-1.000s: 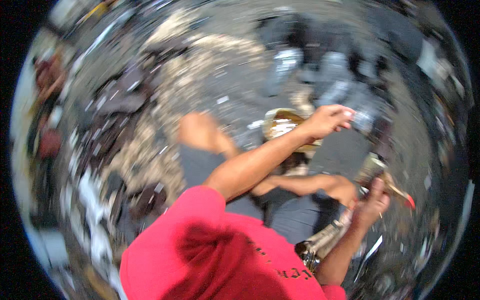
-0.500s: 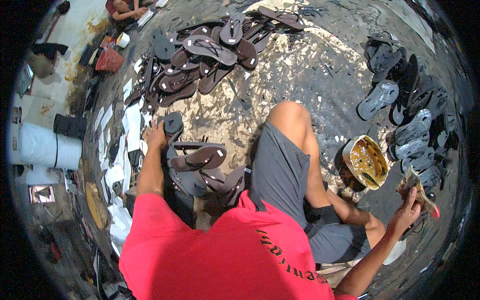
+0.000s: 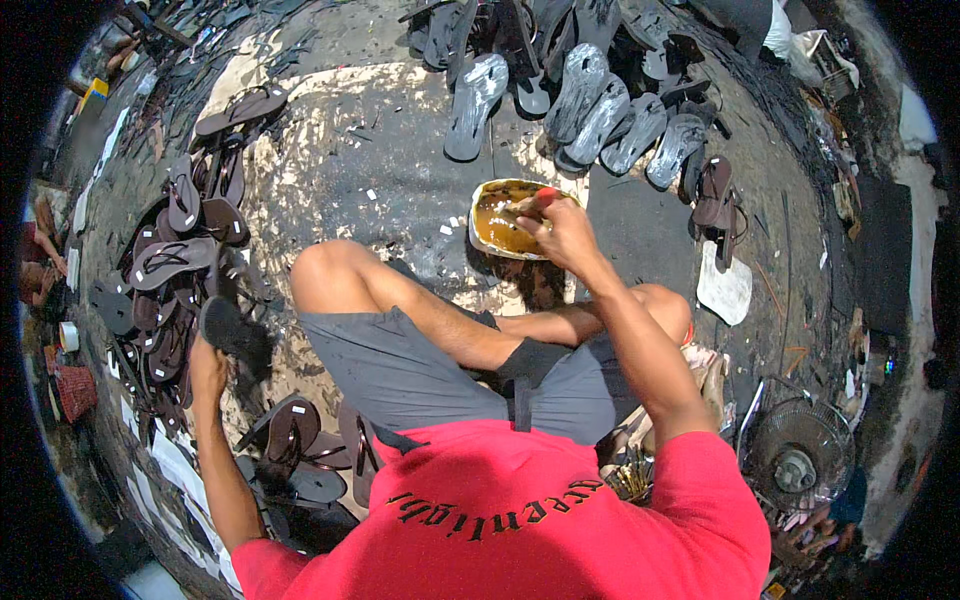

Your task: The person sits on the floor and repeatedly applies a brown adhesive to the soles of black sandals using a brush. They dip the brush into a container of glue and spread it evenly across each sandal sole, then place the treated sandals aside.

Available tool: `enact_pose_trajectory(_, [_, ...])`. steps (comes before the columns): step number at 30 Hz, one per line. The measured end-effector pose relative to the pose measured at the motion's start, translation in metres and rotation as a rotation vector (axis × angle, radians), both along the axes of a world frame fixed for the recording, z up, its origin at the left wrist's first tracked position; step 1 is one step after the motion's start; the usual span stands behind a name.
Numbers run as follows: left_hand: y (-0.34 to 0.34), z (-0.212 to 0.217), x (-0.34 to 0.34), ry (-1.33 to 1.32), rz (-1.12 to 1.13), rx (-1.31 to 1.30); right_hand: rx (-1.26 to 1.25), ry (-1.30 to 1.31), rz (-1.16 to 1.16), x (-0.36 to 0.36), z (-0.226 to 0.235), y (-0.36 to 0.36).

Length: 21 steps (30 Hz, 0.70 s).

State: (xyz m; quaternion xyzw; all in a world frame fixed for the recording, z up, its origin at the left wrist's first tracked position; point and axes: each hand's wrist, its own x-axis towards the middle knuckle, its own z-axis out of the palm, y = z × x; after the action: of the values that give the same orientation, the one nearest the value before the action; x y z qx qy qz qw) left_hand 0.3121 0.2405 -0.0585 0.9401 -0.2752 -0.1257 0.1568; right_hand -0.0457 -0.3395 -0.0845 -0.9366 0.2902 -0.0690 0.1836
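My left hand [image 3: 208, 368] is closed on the end of a dark flip-flop [image 3: 222, 322], raised beside a pile of brown flip-flops [image 3: 172, 262]. My right hand [image 3: 566, 236] grips a brush [image 3: 524, 206] with a red end. Its lower part is inside a pot [image 3: 475, 228] of amber, glue-like liquid; how deep it dips I cannot tell. Beyond the pot lie several grey soles [image 3: 602, 118] with shiny, wet-looking tops. More brown flip-flops [image 3: 292, 430] rest close by my left thigh.
A round fan [image 3: 797, 468] stands at the right. Near it are a pale sheet [image 3: 724, 284] and a brown pair of flip-flops [image 3: 714, 196]. White paper scraps [image 3: 180, 462] and a red basket [image 3: 74, 388] lie to the left. Another person's arm [image 3: 42, 245] shows at the far left.
My view has turned to the right. My left hand has lifted a dark flip-flop from the heap beside me. My right hand has brought the brush from the right side into the pot.
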Motion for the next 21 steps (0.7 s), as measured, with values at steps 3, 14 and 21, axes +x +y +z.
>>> enact_pose_trajectory(3, [-0.048, 0.01, -0.033, -0.103, -0.003, 0.174, -0.057, 0.148, 0.046, 0.004, -0.003, -0.003])
enact_pose_trajectory(14, [-0.048, 0.09, -0.08, -0.002, -0.032, 0.493, -0.075, -0.136, -0.037, -0.119, 0.079, -0.069])
enact_pose_trajectory(21, [-0.103, 0.165, -0.109, 0.453, -0.127, -0.334, 0.371, -0.479, -0.421, -0.089, 0.078, -0.044])
